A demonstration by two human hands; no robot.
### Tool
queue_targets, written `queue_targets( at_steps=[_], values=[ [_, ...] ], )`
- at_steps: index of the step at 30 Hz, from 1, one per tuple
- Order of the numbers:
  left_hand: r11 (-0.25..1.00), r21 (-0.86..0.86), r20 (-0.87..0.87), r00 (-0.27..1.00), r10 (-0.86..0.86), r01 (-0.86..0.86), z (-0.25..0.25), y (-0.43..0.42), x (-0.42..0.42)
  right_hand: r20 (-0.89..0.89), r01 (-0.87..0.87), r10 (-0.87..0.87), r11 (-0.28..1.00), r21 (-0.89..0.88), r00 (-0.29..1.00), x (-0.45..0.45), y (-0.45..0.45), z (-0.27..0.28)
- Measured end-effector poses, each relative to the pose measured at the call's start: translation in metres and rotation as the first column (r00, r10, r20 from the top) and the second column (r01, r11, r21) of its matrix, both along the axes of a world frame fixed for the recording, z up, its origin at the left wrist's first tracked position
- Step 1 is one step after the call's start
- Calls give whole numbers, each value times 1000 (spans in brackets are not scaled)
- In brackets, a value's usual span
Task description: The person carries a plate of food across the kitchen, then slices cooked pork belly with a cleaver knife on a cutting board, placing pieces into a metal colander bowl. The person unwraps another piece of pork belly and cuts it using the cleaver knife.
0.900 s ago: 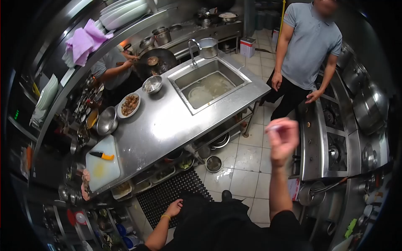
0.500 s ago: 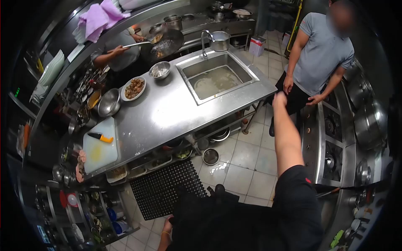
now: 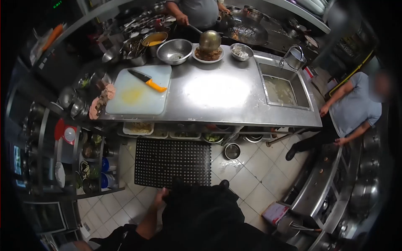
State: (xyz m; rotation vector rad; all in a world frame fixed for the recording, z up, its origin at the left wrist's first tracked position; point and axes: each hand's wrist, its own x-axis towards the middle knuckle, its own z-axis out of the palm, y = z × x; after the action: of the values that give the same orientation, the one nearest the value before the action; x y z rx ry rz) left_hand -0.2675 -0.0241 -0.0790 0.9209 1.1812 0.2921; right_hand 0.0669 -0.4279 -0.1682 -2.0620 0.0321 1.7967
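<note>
My left hand hangs low beside my dark clothing, just short of the black rubber mat. Its fingers are small and partly lost against the cloth, so their pose is unclear. My right hand is out of view. Ahead of me on the steel counter lies a white cutting board with an orange-handled knife on it. Across the counter, a co-worker's hand grips a ladle held over a white plate of brown food.
Steel bowls stand along the counter's far side, with a sink holding cloudy water on the right. Another person stands at the right. A metal pot sits on the wet floor. Shelves flank the left.
My view has swung left toward the cutting board. My right arm, earlier stretched toward the person at the right, has left view. The ladle has moved from the wok to above the plate.
</note>
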Motion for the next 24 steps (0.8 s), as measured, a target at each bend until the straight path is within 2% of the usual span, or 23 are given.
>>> queue_targets(
  at_steps=[2,5,6,7,8,9,12,14,15,16,18,20,21,22,23,24],
  values=[
    [990,-111,-281,953,-114,86,-45,61,-19,62,-38,36,999,29,997,2,31,2],
    [988,-54,-299,942,-153,143,-60,122,-43,283,-24,-10,993,116,959,54,102,8],
    [991,-68,-364,922,-132,115,-55,139,-50,375,50,-120,980,190,919,78,127,15],
    [993,-73,-435,894,-112,89,-48,159,-59,424,259,-416,888,379,805,104,155,22],
    [992,-86,-441,889,-123,94,-40,170,-60,590,107,-393,882,459,706,119,194,66],
    [992,-50,-413,902,-126,116,-39,179,-64,624,-27,-431,809,587,652,138,220,78],
    [987,-29,-360,919,-160,160,-60,194,-77,386,202,-566,716,668,728,103,322,215],
    [988,-111,-360,922,-143,110,-68,192,-84,297,204,-552,671,713,779,72,354,225],
    [986,-146,-359,924,-133,86,-89,187,-93,265,169,-468,699,695,843,54,367,219],
    [987,-142,-362,924,-122,75,-84,184,-94,228,123,-371,718,685,900,37,381,212],
    [980,-196,-440,892,-104,17,-62,168,-80,336,-195,-34,757,624,941,7,419,208],
    [966,-260,-374,921,-112,12,-71,158,-86,344,-341,133,665,664,929,-8,459,198],
    [991,-127,-180,981,-68,45,-81,149,-95,392,-456,244,596,661,887,-9,481,204],
    [998,11,25,998,-63,62,-84,143,-100,376,-449,250,573,685,892,-8,503,212],
    [998,28,9,999,-49,49,-72,146,-95,437,-564,361,455,689,824,-3,525,221],
    [999,-25,40,999,23,-22,-56,146,-84,508,-666,455,320,673,732,6,547,230]
  ],
)
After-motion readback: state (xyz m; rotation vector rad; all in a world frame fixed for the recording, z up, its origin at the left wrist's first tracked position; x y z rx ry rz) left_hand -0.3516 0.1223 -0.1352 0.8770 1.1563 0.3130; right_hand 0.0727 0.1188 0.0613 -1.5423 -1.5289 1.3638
